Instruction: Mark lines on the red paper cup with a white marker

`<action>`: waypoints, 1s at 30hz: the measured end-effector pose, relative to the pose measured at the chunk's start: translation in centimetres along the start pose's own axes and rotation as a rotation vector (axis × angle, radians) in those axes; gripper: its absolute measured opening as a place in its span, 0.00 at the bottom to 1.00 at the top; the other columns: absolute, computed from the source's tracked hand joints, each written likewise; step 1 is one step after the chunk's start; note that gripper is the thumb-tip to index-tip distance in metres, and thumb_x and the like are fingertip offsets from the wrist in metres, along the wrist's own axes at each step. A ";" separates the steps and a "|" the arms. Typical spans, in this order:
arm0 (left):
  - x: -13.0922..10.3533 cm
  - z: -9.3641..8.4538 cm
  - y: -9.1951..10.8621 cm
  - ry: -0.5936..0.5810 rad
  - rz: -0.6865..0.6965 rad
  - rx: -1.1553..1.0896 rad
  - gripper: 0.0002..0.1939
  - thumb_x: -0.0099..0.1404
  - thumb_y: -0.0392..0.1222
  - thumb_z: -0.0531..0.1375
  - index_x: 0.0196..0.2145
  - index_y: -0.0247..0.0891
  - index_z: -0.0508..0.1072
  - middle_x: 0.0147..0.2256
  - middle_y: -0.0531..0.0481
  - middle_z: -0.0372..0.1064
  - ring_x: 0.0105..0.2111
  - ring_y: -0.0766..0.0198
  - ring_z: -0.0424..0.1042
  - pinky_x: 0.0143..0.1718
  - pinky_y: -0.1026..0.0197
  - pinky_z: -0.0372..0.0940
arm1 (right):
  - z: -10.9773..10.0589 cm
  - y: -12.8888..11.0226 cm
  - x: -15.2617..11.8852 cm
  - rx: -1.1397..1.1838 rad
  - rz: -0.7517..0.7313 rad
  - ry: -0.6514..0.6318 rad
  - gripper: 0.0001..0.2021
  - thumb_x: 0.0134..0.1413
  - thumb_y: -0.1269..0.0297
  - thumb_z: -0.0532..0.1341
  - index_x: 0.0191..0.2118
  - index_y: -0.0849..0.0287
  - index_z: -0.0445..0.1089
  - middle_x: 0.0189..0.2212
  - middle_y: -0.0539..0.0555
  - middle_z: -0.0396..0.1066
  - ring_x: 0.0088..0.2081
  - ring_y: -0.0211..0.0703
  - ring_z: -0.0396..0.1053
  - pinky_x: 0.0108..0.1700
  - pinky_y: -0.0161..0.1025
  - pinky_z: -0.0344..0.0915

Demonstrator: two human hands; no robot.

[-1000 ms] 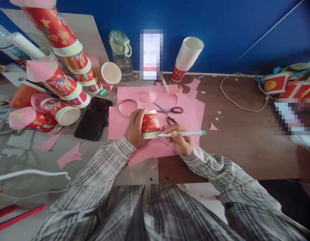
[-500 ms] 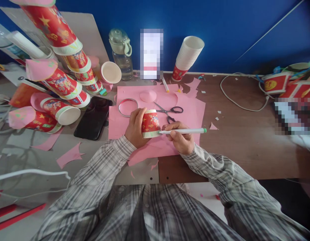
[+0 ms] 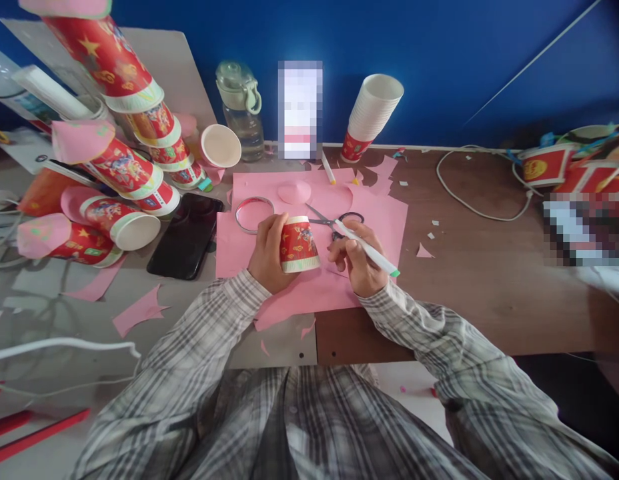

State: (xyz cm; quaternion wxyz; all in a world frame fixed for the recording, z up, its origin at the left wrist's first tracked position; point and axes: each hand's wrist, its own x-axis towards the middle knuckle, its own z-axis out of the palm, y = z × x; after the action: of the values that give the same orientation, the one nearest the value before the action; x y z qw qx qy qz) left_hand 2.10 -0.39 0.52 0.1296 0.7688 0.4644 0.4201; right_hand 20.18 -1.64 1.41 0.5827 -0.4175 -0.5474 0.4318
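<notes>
Okay, left to right: lying cups [image 3: 97,240] and a black phone [image 3: 184,237] crowd that side, so I'd keep the left elbow tucked. The left hand [image 3: 269,257] has its fingers wrapped round the red cup [image 3: 299,247], narrow end up, over pink paper [image 3: 289,303] (can't tell if the rim touches it). Scissors [image 3: 328,221] lie just past it, blades apart. The right hand [image 3: 364,263] pinches the marker [image 3: 367,249] between thumb and fingers. Change: its writing end was at the cup's rim a moment ago, now lifted off and swung up over the scissors. Reads like a pause in marking the green-streaked rim. Front edge [image 3: 309,365] runs beneath both forearms. Most room: brown table [image 3: 464,280] on the right, up to the white cable [image 3: 437,171].
</notes>
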 end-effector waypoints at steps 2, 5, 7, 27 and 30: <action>0.1 0.0 -0.1 0.013 0.003 0.004 0.41 0.53 0.48 0.62 0.57 0.31 0.45 0.51 0.35 0.51 0.54 0.50 0.55 0.57 0.43 0.57 | -0.1 0.1 0.3 -0.048 -0.021 -0.013 0.16 0.56 0.60 0.53 0.49 0.57 0.59 0.22 0.49 0.67 0.18 0.35 0.58 0.21 0.35 0.58; 0.2 -0.2 -0.2 0.045 -0.002 0.007 0.41 0.54 0.48 0.61 0.57 0.32 0.45 0.51 0.35 0.52 0.54 0.49 0.55 0.57 0.41 0.56 | -0.5 0.4 0.9 -0.130 -0.060 -0.039 0.18 0.54 0.64 0.55 0.51 0.58 0.55 0.25 0.50 0.66 0.23 0.38 0.62 0.24 0.36 0.62; 0.3 -0.3 -0.2 0.056 -0.015 0.000 0.40 0.54 0.48 0.61 0.57 0.33 0.45 0.51 0.36 0.51 0.53 0.49 0.55 0.57 0.40 0.56 | -0.8 0.7 1.3 -0.227 -0.111 -0.046 0.21 0.53 0.66 0.55 0.53 0.57 0.53 0.28 0.51 0.67 0.28 0.40 0.65 0.30 0.40 0.66; -0.1 0.0 -0.4 -0.006 0.030 -0.053 0.39 0.55 0.46 0.58 0.58 0.30 0.44 0.51 0.34 0.53 0.53 0.49 0.55 0.57 0.43 0.57 | -3.0 3.1 3.1 -0.853 -0.355 -0.241 0.34 0.47 0.65 0.59 0.59 0.64 0.46 0.47 0.65 0.66 0.48 0.58 0.64 0.52 0.54 0.62; -0.1 0.1 -0.7 -0.012 0.060 -0.061 0.38 0.56 0.47 0.57 0.58 0.32 0.43 0.52 0.34 0.54 0.52 0.48 0.57 0.55 0.41 0.58 | -3.2 2.7 3.5 -0.919 -0.355 -0.293 0.36 0.47 0.61 0.60 0.59 0.63 0.45 0.49 0.66 0.65 0.50 0.60 0.63 0.55 0.56 0.58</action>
State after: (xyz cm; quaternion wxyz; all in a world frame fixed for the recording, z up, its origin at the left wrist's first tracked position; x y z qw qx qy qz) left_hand 1.75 -0.12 0.00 0.1430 0.7805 0.4274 0.4333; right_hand 23.36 2.41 -0.34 0.3204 -0.4663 -0.8191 0.0950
